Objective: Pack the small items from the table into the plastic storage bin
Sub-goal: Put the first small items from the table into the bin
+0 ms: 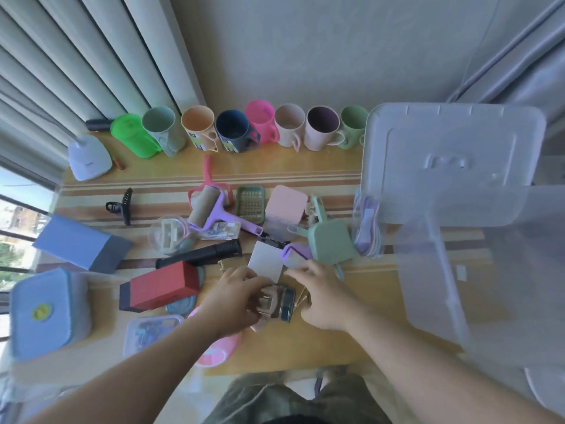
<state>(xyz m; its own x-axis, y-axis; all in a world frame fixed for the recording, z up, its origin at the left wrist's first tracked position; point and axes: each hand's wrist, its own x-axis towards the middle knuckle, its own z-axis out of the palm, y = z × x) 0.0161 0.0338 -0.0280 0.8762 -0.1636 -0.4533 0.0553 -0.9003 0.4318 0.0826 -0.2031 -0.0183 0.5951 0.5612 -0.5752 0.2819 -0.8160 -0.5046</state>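
I see a wooden table [305, 347] with striped bands. Landmark: red box [160, 287], lying near the front left. Behind it, a black tube [200, 255]. Left of it, a blue box [81, 241] and a blue lidded container [46, 313]. Far behind it, a row of cups [241, 127] along the wall. Well to its right, the clear storage bin [489, 270].

- Pleated curtains [76, 56] hang at the far left.
- A plain wall [321, 56] rises behind the desk [305, 347].
- Window [18, 215] shows daylight outside.
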